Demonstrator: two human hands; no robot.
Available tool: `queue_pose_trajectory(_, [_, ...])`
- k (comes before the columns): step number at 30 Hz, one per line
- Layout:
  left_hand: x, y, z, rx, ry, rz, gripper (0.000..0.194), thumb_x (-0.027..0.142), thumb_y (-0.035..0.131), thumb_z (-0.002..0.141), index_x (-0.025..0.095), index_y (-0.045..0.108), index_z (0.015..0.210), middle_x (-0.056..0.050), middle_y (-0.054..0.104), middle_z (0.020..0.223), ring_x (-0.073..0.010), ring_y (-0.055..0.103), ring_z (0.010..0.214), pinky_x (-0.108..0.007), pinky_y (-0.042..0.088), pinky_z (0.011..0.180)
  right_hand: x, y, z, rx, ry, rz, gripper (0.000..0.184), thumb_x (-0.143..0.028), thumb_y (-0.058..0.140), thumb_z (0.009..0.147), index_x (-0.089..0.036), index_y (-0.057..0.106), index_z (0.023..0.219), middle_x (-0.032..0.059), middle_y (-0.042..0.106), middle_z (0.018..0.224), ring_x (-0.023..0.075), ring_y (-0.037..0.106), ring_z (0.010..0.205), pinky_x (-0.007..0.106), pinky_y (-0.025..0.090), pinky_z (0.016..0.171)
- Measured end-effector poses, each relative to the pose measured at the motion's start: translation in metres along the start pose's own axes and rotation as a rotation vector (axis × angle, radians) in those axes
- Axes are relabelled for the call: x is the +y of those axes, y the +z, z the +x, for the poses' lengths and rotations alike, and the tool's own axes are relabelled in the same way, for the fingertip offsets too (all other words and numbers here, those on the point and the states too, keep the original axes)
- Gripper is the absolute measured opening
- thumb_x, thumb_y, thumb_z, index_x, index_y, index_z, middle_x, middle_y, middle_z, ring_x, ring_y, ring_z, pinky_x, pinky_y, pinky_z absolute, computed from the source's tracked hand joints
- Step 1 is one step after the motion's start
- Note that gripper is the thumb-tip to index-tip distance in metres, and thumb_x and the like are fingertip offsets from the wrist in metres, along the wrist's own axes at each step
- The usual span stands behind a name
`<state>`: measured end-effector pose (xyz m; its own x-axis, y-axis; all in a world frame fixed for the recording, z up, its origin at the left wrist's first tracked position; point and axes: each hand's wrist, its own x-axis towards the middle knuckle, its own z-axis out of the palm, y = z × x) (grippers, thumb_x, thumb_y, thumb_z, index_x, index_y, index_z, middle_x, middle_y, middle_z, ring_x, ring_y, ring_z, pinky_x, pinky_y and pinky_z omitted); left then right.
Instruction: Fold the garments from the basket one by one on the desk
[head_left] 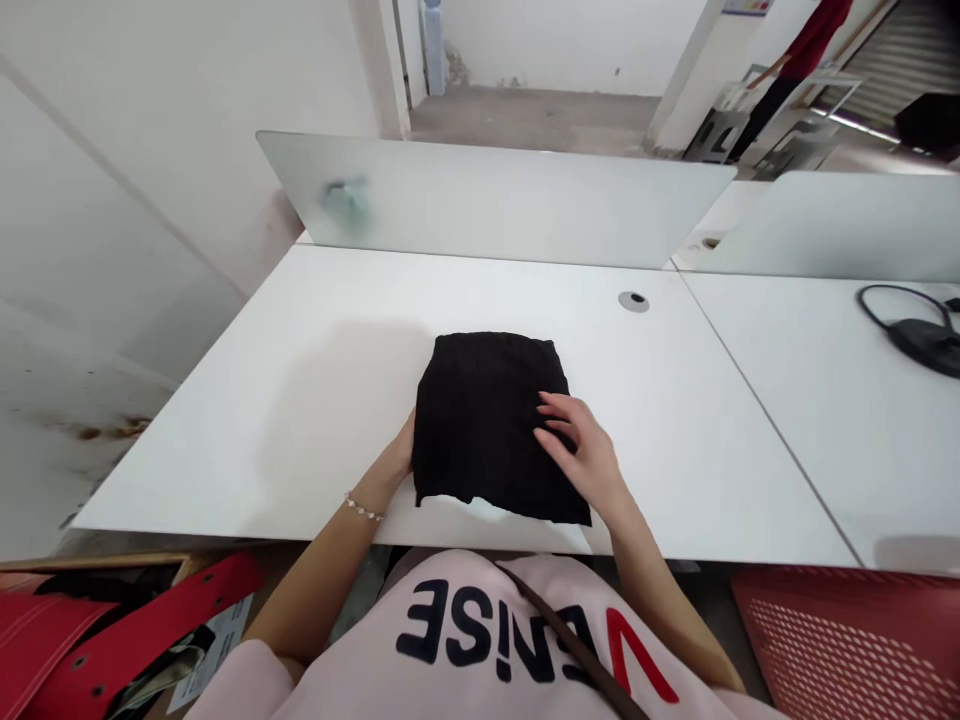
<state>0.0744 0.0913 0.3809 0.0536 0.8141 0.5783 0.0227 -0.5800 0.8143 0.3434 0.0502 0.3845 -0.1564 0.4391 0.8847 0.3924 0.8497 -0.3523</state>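
Observation:
A piece of black cloth, which looks like a folded garment, is in front of me over the white desk, roughly square with an uneven near edge. My left hand is at its left side, with the fingers hidden behind or beneath the fabric, so their grip does not show. On the right part of the cloth is my right hand, its fingers apart and slightly bent, the fingertips at or just above the surface. Whether they press on it is hard to tell. A beaded bracelet circles my left wrist.
The white desk has a frosted divider along its back and a cable hole. A black headset lies on the neighbouring desk. Below are a box with red material at left and a red perforated chair at right.

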Motion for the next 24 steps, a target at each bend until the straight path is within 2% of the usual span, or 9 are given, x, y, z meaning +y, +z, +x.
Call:
queue_pose_trajectory(2, [0.003, 0.003, 0.003, -0.102, -0.107, -0.176, 0.08, 0.085, 0.031, 0.086, 0.024, 0.067, 0.125, -0.01, 0.066, 0.132, -0.0298, 0.059, 0.126, -0.042, 0.054, 0.103, 0.022, -0.012, -0.002, 0.142, 0.119, -0.088, 0.048, -0.053, 0.062, 0.092, -0.029, 0.059, 0.133, 0.011, 0.053, 0.135, 0.0273, 0.057, 0.122, 0.051, 0.052, 0.104])
queue_pose_trajectory(4, [0.007, 0.006, 0.004, -0.161, -0.202, -0.256, 0.082, 0.086, 0.029, 0.086, 0.025, 0.069, 0.122, -0.01, 0.068, 0.13, -0.0302, 0.062, 0.124, -0.043, 0.055, 0.102, 0.039, -0.016, -0.006, 0.176, 0.263, -0.05, 0.06, -0.062, 0.065, 0.086, -0.025, 0.058, 0.134, 0.0131, 0.055, 0.135, 0.0299, 0.057, 0.123, 0.054, 0.049, 0.106])
queue_pose_trajectory(5, [0.009, 0.008, 0.003, -0.154, -0.225, -0.251, 0.077, 0.084, 0.034, 0.086, 0.024, 0.069, 0.121, -0.011, 0.069, 0.128, -0.0306, 0.063, 0.122, -0.043, 0.055, 0.102, 0.045, -0.015, -0.009, 0.172, 0.329, 0.006, 0.066, -0.064, 0.066, 0.083, -0.024, 0.057, 0.135, 0.0137, 0.056, 0.135, 0.0303, 0.057, 0.124, 0.054, 0.047, 0.109])
queue_pose_trajectory(7, [0.013, 0.013, 0.001, -0.118, -0.227, -0.197, 0.062, 0.073, 0.056, 0.085, 0.024, 0.068, 0.121, -0.01, 0.069, 0.128, -0.0306, 0.064, 0.121, -0.042, 0.055, 0.104, 0.049, -0.013, -0.013, 0.175, 0.429, 0.156, 0.073, -0.066, 0.069, 0.081, -0.024, 0.054, 0.138, 0.0129, 0.058, 0.137, 0.0294, 0.055, 0.128, 0.051, 0.043, 0.113])
queue_pose_trajectory(10, [0.019, 0.023, -0.003, -0.126, -0.197, -0.115, 0.055, 0.049, 0.076, 0.077, 0.023, 0.064, 0.123, -0.01, 0.067, 0.132, -0.0311, 0.064, 0.12, -0.043, 0.055, 0.104, 0.042, -0.009, -0.015, 0.174, 0.543, 0.464, 0.066, -0.064, 0.071, 0.081, -0.026, 0.058, 0.134, 0.0091, 0.062, 0.133, 0.0262, 0.059, 0.125, 0.042, 0.049, 0.11])
queue_pose_trajectory(13, [0.026, 0.034, -0.008, -0.162, -0.183, -0.091, 0.052, 0.038, 0.077, 0.072, 0.021, 0.064, 0.12, -0.01, 0.068, 0.13, -0.0323, 0.064, 0.12, -0.043, 0.055, 0.102, 0.033, -0.006, -0.015, 0.076, 0.646, 0.725, 0.053, -0.064, 0.071, 0.081, -0.022, 0.07, 0.113, 0.0086, 0.071, 0.117, 0.0265, 0.067, 0.112, 0.038, 0.057, 0.098])
queue_pose_trajectory(16, [0.032, 0.04, -0.02, -0.153, -0.182, -0.117, 0.051, 0.031, 0.073, 0.069, 0.022, 0.065, 0.118, -0.009, 0.068, 0.13, -0.0319, 0.063, 0.121, -0.043, 0.055, 0.102, 0.028, 0.0, -0.02, -0.013, 0.732, 0.851, 0.056, -0.072, 0.065, 0.082, -0.02, 0.073, 0.1, 0.0105, 0.074, 0.107, 0.0298, 0.07, 0.108, 0.042, 0.06, 0.093])
queue_pose_trajectory(20, [0.034, 0.048, -0.039, -0.11, -0.233, -0.219, 0.057, 0.027, 0.074, 0.068, 0.024, 0.063, 0.124, -0.008, 0.065, 0.135, -0.0293, 0.061, 0.123, -0.039, 0.053, 0.102, 0.022, 0.001, -0.038, 0.033, 0.881, 0.996, 0.064, -0.075, 0.064, 0.08, -0.021, 0.072, 0.112, 0.0103, 0.075, 0.106, 0.0309, 0.067, 0.115, 0.045, 0.058, 0.097])
queue_pose_trajectory(24, [0.025, 0.062, -0.046, -0.127, -0.289, -0.263, 0.06, 0.018, 0.07, 0.067, 0.02, 0.062, 0.126, -0.008, 0.067, 0.129, -0.0284, 0.062, 0.118, -0.037, 0.052, 0.099, 0.015, -0.007, -0.063, 0.08, 1.008, 1.054, 0.061, -0.066, 0.073, 0.076, -0.02, 0.072, 0.117, 0.0101, 0.076, 0.105, 0.0317, 0.068, 0.115, 0.045, 0.057, 0.099])
